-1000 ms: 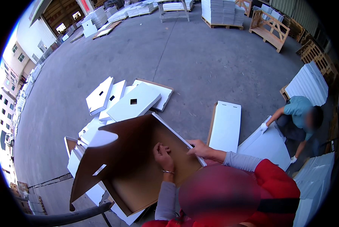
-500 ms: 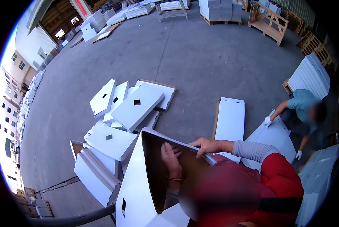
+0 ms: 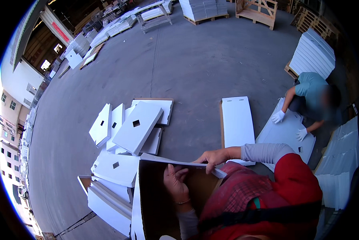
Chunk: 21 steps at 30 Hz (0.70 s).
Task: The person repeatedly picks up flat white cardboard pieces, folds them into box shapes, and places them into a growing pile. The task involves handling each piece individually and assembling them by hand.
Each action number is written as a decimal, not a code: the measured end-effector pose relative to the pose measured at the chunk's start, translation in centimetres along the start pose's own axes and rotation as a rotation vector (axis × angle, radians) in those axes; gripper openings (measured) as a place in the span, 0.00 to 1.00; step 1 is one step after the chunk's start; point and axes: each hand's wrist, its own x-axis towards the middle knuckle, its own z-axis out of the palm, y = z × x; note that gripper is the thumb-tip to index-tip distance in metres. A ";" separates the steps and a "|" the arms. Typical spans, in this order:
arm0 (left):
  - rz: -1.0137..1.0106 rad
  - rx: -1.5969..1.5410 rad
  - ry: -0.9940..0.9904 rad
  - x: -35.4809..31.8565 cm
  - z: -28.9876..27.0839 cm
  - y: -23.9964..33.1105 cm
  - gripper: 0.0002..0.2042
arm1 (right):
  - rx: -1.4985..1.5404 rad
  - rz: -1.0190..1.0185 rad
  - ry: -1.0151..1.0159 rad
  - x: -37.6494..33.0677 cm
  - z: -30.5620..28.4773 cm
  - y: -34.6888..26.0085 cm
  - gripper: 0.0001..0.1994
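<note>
White-faced cardboard box (image 3: 159, 208), brown inside, held against or just before red-clad torso (image 3: 237, 196). Right hand (image 3: 215, 157) clamped over far rim near right corner, elbow bent outward. Left hand (image 3: 176, 185) upright inside, fingers half curled, gripping nothing visible, near same rim.

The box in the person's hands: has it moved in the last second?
Yes: against the pile of white boxes on the floor, the held box has swung its left side right.

Left hand (image 3: 177, 185) upright, fingers (image 3: 171, 171) loosely curled, grip hard to tell; right hand (image 3: 214, 157) pinching, elbow (image 3: 285, 152) bent.
</note>
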 end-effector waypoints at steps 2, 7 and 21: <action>-0.005 0.038 -0.004 -0.7 1.4 -0.1 0.16 | -0.024 0.002 0.004 -0.2 -0.4 0.3 0.37; -0.115 -0.282 -0.052 0.9 0.4 -1.3 0.15 | 0.007 -0.004 0.006 -0.7 -0.8 0.5 0.37; 0.006 0.128 -0.083 -1.3 1.9 -0.8 0.16 | -0.129 -0.138 0.163 -1.0 -1.2 0.0 0.38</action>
